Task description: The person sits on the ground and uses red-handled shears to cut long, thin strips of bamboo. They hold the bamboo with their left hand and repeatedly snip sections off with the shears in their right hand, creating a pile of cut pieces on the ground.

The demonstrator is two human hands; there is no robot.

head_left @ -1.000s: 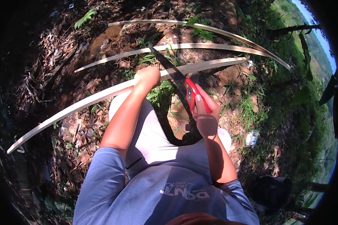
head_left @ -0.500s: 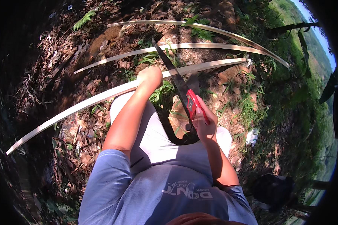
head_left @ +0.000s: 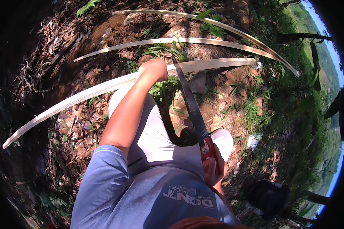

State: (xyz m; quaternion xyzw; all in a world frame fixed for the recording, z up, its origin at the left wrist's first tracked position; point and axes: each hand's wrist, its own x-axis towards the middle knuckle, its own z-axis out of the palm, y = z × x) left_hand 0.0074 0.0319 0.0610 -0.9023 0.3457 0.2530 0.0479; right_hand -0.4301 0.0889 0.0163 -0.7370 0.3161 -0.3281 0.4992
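A long pale wooden strip (head_left: 84, 94) lies across in front of me, above my left thigh. My left hand (head_left: 153, 70) is closed round it near the middle, its fingertips hidden behind the strip. In my right hand (head_left: 215, 171), drawn in close to my belly, is the red handle of a handsaw (head_left: 193, 108). The dark blade slants up and away, its tip end at the strip just right of my left hand. Whether the teeth sit in a cut cannot be made out. Fine cross lines mark the strip's face left of that hand.
Beyond it, two more pale strips, a nearer one (head_left: 130, 43) and a farther one (head_left: 225, 26), lie on leaf-littered ground and meet at the right. A small white packet (head_left: 253, 141) lies right of my knee. A dark bundle (head_left: 267, 196) sits at the lower right.
My right hand has pulled the saw back toward my body, so less blade reaches past the strip. The strip has rolled to show a broader, lined face. My left hand keeps its grip.
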